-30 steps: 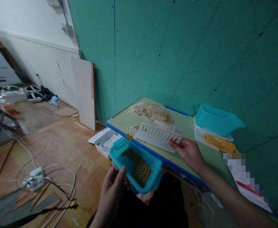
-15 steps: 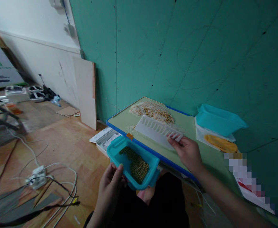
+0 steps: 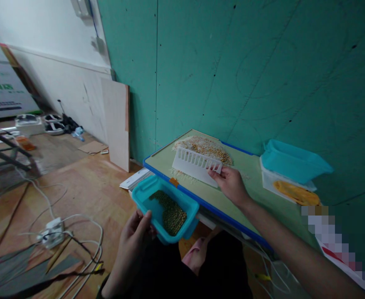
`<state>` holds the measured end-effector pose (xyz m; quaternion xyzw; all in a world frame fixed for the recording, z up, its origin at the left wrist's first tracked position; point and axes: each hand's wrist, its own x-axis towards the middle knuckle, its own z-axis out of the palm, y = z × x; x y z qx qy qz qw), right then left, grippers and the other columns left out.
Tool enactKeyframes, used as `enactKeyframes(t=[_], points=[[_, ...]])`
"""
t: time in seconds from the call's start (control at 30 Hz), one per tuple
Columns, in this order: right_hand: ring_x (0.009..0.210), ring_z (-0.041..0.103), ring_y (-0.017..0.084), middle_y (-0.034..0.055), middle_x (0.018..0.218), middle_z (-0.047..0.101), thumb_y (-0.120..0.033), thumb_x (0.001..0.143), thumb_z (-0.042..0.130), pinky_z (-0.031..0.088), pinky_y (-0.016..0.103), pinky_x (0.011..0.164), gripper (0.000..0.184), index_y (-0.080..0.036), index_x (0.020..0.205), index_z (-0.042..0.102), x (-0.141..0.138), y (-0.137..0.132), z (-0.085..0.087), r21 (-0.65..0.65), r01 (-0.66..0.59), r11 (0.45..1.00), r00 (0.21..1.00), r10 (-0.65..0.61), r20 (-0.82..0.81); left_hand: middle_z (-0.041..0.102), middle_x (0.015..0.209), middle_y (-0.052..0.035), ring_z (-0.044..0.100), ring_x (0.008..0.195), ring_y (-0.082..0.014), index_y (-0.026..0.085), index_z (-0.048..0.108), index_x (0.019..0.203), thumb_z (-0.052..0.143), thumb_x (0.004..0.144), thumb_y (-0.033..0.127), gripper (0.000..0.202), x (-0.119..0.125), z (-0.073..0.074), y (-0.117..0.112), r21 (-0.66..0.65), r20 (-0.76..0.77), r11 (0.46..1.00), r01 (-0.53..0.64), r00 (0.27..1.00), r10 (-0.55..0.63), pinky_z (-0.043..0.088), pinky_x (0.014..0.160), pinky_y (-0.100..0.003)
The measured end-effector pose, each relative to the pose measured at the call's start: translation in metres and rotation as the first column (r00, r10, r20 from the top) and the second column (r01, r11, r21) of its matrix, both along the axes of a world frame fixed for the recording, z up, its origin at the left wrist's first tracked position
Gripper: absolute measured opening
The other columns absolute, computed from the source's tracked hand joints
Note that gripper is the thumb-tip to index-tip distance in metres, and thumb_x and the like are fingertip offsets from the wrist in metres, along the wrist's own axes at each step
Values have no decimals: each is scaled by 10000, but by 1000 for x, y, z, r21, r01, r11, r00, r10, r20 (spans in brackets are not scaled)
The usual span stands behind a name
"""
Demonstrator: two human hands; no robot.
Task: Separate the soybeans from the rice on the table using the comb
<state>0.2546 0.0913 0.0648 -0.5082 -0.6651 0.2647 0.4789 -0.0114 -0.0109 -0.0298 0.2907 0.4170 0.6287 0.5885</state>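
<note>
My left hand (image 3: 135,234) grips the near left rim of a blue plastic container (image 3: 162,237), thumb on top. Green beans (image 3: 170,209) and some paler round beans lie in it. The container is held just off the table's front edge. In my right hand (image 3: 230,182) is a white slotted plastic piece (image 3: 195,166), pinched at its right end. It stands tilted on the table (image 3: 232,207), in front of a spread heap of white grains and tan beans (image 3: 205,147). Loose white grains (image 3: 182,174) lie along its lower edge.
A second blue container (image 3: 294,160) stands on a white tray at the table's right, beside an orange-yellow object (image 3: 296,192). The green wall (image 3: 182,83) rises behind the table. Cables and a power strip (image 3: 53,232) lie on the floor at the left.
My right hand has moved left with the slotted piece, which is now more upright near the heap. The container in my left hand has shifted slightly left.
</note>
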Motion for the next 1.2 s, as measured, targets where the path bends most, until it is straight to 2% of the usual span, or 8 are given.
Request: enactKeyframes(t=[0.33,0.6,0.9,1.03,1.2], points=[[879,741,284,75,901,784,-421,788,706,580,363,775,284,-167,907,751,-9,-4,2,-42,-15,999,997,12,-72,574,590,36,513,523,-97,181,598,735,755,812,417,293,0,-6,0,15,-21,1000,0,1000,0,413,508,-202],[889,737,288,76,897,781,-432,806,689,567,385,817,284,-175,911,749,-11,-6,-1,-20,2,1000,1000,-2,-25,593,557,23,530,493,-113,184,574,687,797,746,464,363,5,-9,0,1,3,1000,2,1000,-2,405,476,-209],[851,734,278,85,884,778,-426,792,682,565,361,756,278,-167,873,742,-26,-3,-2,-27,-5,1000,998,4,-57,585,576,27,524,507,-106,169,614,730,820,708,467,363,7,-1,-2,-37,-5,999,-17,1000,17,422,490,-207],[817,727,279,94,851,770,-433,803,674,557,359,723,288,-159,862,737,-31,-1,-3,-20,13,1000,1000,-13,-27,587,573,26,525,510,-109,175,595,722,799,740,463,353,6,-5,-2,-20,-21,1000,-7,1000,7,420,487,-205],[835,726,282,103,873,771,-439,810,677,556,353,726,305,-151,893,735,-36,0,-4,-36,-10,999,998,8,-64,590,582,28,514,510,-105,178,610,766,771,775,458,323,5,-9,-2,-2,-46,1000,3,999,-3,411,490,-201]])
